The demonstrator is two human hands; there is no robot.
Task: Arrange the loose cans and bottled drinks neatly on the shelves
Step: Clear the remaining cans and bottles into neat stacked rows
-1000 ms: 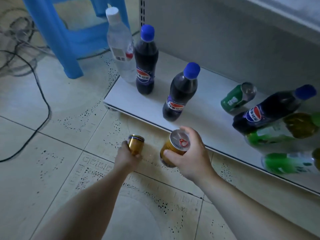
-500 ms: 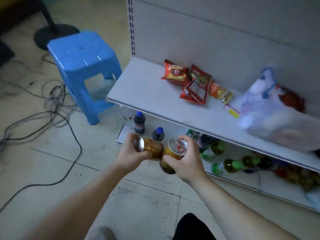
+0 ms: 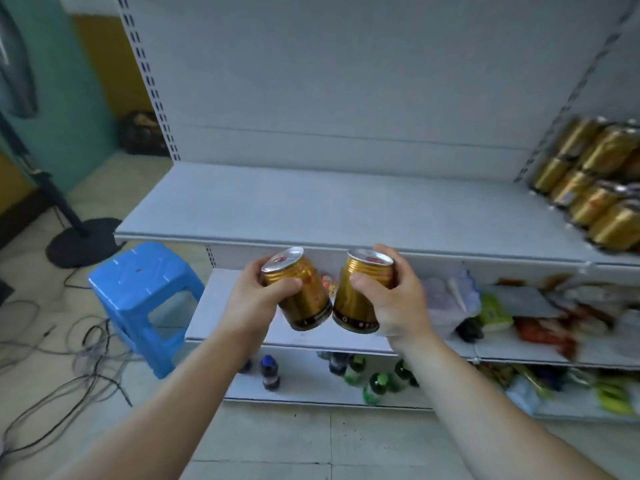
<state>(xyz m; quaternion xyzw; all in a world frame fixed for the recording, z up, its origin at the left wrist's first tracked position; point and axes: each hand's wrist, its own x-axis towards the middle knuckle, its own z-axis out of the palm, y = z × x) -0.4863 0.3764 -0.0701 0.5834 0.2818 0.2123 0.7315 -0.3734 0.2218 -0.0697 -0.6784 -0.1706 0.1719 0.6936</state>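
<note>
In the head view, two gold cans are held in mid-air before the shelving, just below the front edge of the upper shelf (image 3: 311, 209). The left grip (image 3: 252, 299) is closed round the left can (image 3: 301, 296), and the right grip (image 3: 391, 303) is closed round the right can (image 3: 360, 296). The bases of the cans are seen touching or very nearly so.

The step is judged to be the carry to the shelf. A row of gold cans (image 3: 595, 188) is stood at 2 o'clock on that shelf, so the pair is best set just beside it, one at a time, bases flat, so that no neighbour is knocked.

The left can's long axis is tilted, lid towards 11 o'clock. The right can's is nearer upright, lid towards 1 o'clock. Both should be righted before release.
</note>
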